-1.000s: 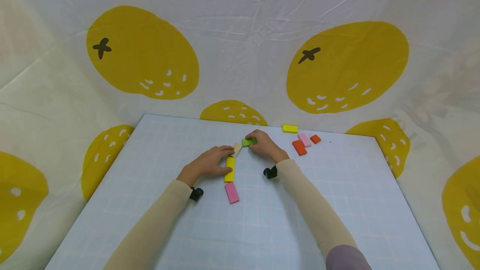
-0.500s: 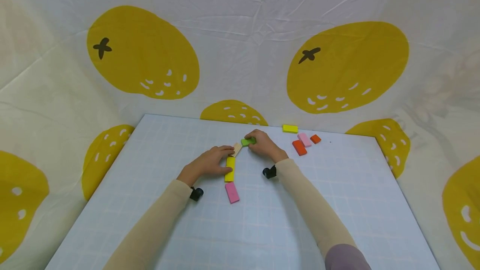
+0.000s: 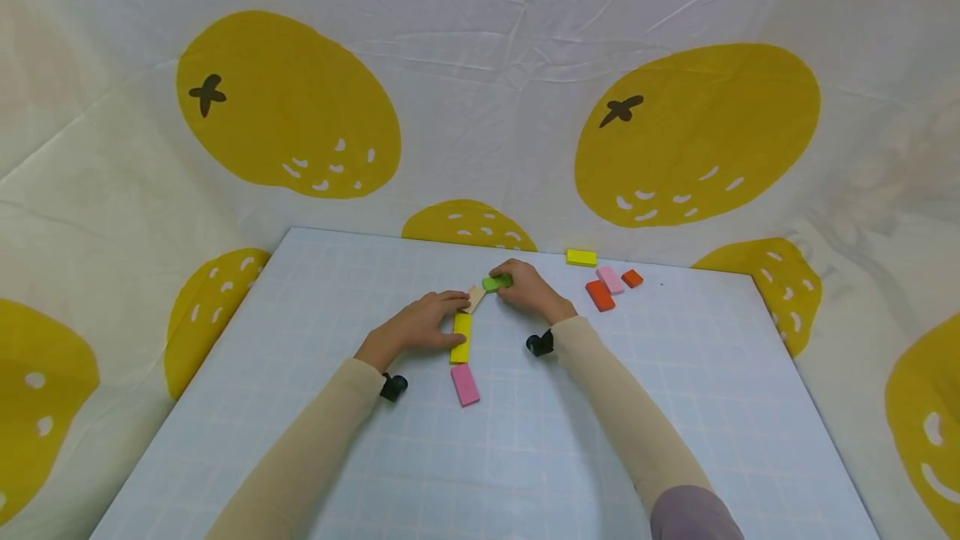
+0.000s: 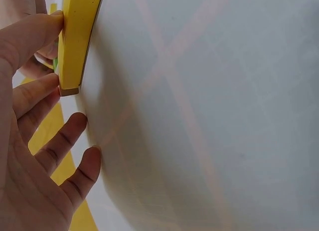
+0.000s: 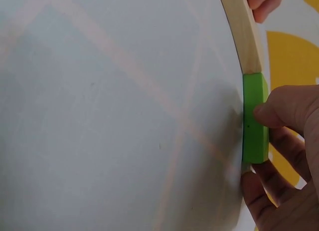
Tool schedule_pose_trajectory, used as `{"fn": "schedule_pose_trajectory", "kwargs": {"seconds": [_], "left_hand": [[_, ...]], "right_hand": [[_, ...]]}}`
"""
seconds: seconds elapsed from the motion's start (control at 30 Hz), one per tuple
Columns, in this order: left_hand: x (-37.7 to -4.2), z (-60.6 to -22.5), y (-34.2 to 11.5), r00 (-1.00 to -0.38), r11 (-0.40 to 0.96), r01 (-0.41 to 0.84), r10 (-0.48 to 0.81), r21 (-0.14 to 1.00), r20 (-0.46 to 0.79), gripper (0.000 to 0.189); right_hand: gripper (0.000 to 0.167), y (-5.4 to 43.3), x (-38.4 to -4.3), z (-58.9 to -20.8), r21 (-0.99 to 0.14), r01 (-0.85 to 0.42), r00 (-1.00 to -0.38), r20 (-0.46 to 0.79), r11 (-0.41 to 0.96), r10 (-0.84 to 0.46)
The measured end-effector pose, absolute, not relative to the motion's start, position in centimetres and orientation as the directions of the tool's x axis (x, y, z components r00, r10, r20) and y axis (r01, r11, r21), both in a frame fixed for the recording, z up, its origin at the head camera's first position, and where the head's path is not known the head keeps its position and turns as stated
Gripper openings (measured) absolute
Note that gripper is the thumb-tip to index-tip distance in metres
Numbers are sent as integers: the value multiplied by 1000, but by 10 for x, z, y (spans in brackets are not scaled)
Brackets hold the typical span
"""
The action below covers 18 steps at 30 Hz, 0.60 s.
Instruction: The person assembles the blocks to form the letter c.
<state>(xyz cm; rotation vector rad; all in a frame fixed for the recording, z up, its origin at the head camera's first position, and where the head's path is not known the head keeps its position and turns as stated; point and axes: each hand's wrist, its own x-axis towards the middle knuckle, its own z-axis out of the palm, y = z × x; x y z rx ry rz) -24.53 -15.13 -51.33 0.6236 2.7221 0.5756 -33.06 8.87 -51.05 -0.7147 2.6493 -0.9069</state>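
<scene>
A short line of flat wooden blocks lies on the table in the head view: pink [image 3: 465, 385], yellow [image 3: 462, 326], plain wood [image 3: 476, 298] and green [image 3: 490, 284]. My left hand [image 3: 417, 325] spreads over the line's left side. Its thumb touches the yellow block's edge, and its fingertips are at the plain wooden block. With thumb and fingers, my right hand [image 3: 528, 290] pinches the green block. Seen from the right wrist, the green block [image 5: 253, 136] has its end against the plain wooden block [image 5: 244, 31].
Right of the right hand lie a red block [image 3: 600, 296], a light pink block [image 3: 611, 280] and a small orange-red block [image 3: 632, 278]. Another yellow block [image 3: 581, 257] is at the table's back edge. Patterned cloth [image 3: 480, 107] rises behind the table [image 3: 360, 457].
Both hands stay almost still. The green block has shifted very slightly left towards the plain wooden block, with the right hand's fingers on it.
</scene>
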Motion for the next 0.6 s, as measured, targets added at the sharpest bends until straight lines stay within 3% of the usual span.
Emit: {"fn": "schedule_pose_trajectory", "kwargs": {"seconds": [0.6], "left_hand": [[-246, -515, -151, -865, 828, 347, 464, 440, -192, 67]], "right_hand": [[39, 88, -334, -510, -624, -379, -838, -82, 683, -540]]}}
